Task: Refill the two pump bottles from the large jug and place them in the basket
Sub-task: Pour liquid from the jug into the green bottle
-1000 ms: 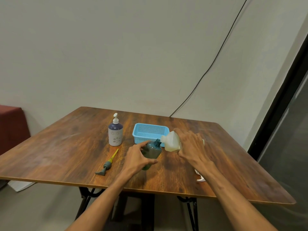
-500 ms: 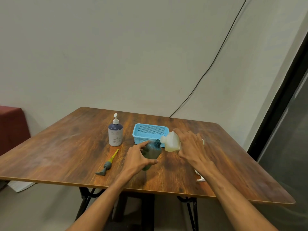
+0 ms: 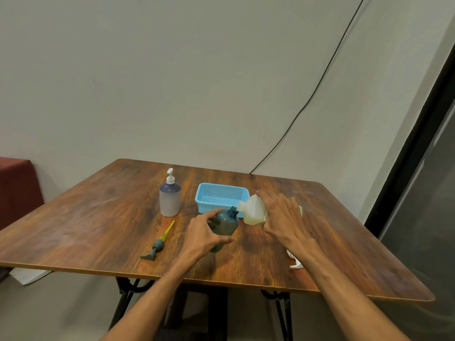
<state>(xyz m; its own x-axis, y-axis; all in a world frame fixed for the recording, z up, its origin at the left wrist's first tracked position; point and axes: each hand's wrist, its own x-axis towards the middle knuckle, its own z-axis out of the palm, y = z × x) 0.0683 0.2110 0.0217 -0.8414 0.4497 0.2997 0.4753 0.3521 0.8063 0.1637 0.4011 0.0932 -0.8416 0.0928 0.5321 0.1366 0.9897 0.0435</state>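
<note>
While the left hand's [image 3: 200,232] grip wraps the uncapped dark bottle [image 3: 225,223] just before the basket [image 3: 214,206] and the right hand's [image 3: 283,217] clasps the tipped jug [image 3: 253,211] at its mouth, one refill looks underway, the capped pump bottle [image 3: 170,199] standing beside the basket, neither inside yet.

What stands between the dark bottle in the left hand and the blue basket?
Only the tilted jug in the right hand: its spout sits at the open neck of the dark bottle, in front of the near right corner of the basket. Elsewhere its near wall looks unobstructed.
</note>
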